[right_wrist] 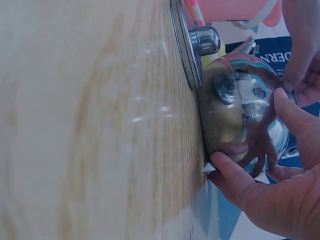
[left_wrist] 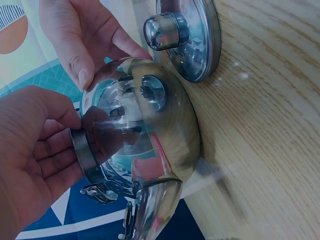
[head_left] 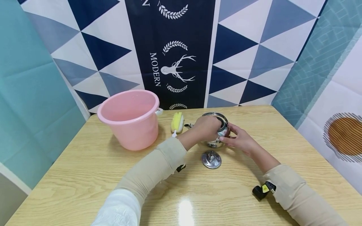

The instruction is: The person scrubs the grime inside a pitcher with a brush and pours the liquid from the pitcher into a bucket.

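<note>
We see the right hand (head_left: 239, 140) gripping the kettle (left_wrist: 170, 117), the left hand (head_left: 207, 128) at its rim (left_wrist: 86, 156) (fingers pinching or not, we cannot tell), the lid (head_left: 211, 159) nearby.

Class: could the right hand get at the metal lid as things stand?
Probably yes: the lid lies uncovered on the table nearby, though the right hand would first have to leave the teapot.

From here I count two hands (head_left: 208, 128) (head_left: 241, 141), one teapot (left_wrist: 160, 120), one lid (head_left: 211, 159), one bucket (head_left: 137, 131), one scrubber (head_left: 177, 122) and one table (head_left: 85, 179).
</note>
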### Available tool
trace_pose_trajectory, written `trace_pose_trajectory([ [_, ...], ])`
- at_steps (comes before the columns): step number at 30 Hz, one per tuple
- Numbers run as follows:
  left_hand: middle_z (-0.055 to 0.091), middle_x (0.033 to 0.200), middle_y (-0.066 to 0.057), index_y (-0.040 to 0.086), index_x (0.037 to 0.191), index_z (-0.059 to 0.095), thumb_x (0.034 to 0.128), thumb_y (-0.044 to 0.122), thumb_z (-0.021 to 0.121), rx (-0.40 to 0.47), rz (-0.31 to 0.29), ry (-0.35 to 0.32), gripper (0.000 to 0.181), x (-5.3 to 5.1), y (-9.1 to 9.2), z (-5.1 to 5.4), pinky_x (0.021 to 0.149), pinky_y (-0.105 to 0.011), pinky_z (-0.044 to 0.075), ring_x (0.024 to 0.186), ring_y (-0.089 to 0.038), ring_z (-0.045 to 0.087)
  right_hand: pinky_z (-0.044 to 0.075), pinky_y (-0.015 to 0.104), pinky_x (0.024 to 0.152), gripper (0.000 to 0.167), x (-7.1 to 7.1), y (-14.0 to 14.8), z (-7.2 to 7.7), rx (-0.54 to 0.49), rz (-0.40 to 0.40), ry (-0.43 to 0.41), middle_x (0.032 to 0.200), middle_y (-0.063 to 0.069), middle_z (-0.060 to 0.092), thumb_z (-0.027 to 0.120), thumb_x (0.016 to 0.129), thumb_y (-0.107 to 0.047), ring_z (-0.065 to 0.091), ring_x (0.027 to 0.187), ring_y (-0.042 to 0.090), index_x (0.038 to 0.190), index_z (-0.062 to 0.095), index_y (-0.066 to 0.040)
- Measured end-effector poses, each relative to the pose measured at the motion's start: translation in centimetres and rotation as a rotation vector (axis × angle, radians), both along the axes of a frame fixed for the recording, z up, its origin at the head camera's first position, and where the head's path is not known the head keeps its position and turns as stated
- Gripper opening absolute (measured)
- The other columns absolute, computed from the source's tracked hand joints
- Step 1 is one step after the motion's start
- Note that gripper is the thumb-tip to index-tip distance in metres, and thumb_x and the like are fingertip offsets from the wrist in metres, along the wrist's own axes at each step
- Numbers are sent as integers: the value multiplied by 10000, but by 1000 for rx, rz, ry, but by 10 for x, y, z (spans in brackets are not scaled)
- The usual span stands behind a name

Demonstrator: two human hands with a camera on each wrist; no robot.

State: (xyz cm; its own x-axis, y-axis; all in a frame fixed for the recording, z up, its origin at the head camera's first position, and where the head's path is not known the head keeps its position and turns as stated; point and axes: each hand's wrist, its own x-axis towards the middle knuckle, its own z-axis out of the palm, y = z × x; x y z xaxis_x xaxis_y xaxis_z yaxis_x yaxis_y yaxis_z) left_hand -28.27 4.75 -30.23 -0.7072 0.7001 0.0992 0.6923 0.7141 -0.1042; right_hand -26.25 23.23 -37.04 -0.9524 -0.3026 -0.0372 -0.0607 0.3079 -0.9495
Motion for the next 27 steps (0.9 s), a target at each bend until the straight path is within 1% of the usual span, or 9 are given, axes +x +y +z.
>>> trace_pose_trajectory([
  [3, 584, 768, 73, 174, 840, 667, 845, 173, 662, -1, -13, 16, 8, 1, -1, -1, 632, -307, 497, 742, -109, 559, 515, 370, 898, 915, -1, 0, 0, 2, 4, -7, 1579, 245, 131, 710, 907, -197, 283, 1369, 482, 1559, 83, -53],
  [8, 576, 755, 72, 177, 830, 650, 849, 155, 664, 9, -12, 33, 32, 2, -3, -2, 606, -309, 492, 725, -108, 554, 520, 357, 888, 888, -1, 0, 0, 4, 4, -3, 1574, 242, 156, 700, 914, -181, 324, 1344, 489, 1561, 103, -67],
  [11, 578, 766, 69, 176, 849, 654, 843, 156, 676, 3, -15, 52, 30, 3, -3, -1, 606, -309, 495, 728, -109, 560, 524, 347, 878, 887, -1, 0, 0, 7, 6, 8, 1569, 251, 164, 702, 912, -180, 347, 1331, 474, 1560, 108, -66],
  [16, 589, 786, 56, 169, 904, 686, 858, 183, 679, -24, -24, 82, 49, 7, -3, 2, 610, -301, 503, 732, -116, 572, 526, 341, 876, 897, -1, 1, -1, -1, 1, 6, 1573, 251, 148, 711, 905, -178, 356, 1324, 410, 1562, 109, -73],
  [20, 598, 795, 57, 171, 915, 690, 861, 198, 685, -28, -31, 108, 61, 9, -3, 4, 619, -298, 510, 750, -121, 584, 525, 333, 875, 899, 0, 2, -1, 1, -1, 4, 1576, 249, 140, 709, 907, -187, 353, 1324, 402, 1563, 103, -78],
  [24, 603, 807, 60, 173, 935, 692, 866, 214, 689, -34, -38, 129, 81, 11, -4, 5, 621, -297, 516, 758, -119, 589, 521, 350, 886, 897, 0, 2, -1, 6, 5, 7, 1571, 255, 145, 706, 910, -194, 350, 1323, 408, 1563, 102, -79],
  [27, 616, 810, 60, 172, 922, 699, 859, 197, 692, -20, -49, 153, 69, 13, -4, 6, 609, -298, 520, 751, -116, 593, 519, 362, 892, 891, 0, 2, -2, 6, 6, 9, 1567, 255, 159, 707, 909, -188, 353, 1320, 409, 1563, 111, -80],
])
